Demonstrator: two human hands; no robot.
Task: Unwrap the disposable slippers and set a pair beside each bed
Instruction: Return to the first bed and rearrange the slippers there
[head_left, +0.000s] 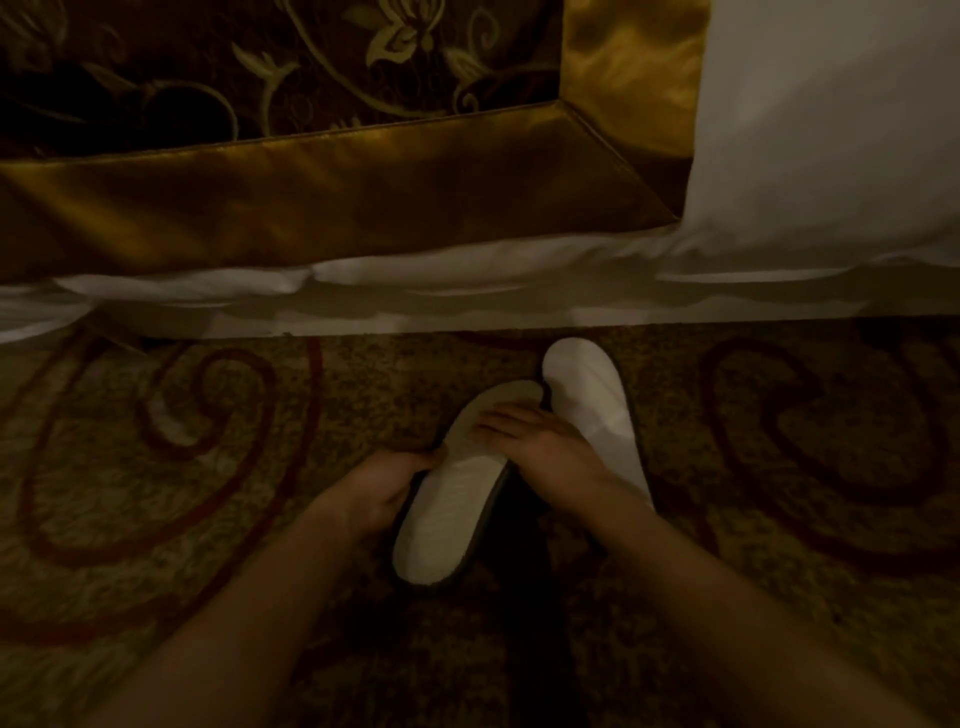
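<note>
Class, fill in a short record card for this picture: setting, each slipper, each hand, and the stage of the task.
setting: patterned carpet beside a bed with a gold-edged runner
held slipper: white, lying slantwise between both hands
second slipper: white, on the carpet just to its right
left hand: grips the held slipper's left edge
right hand: fingers lie across its top
wrapper: none in view
stage: pair not yet set side by side

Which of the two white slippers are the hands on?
The nearer, left slipper: left hand grips its edge, right hand rests on top. The other slipper lies nearer the bed.
</note>
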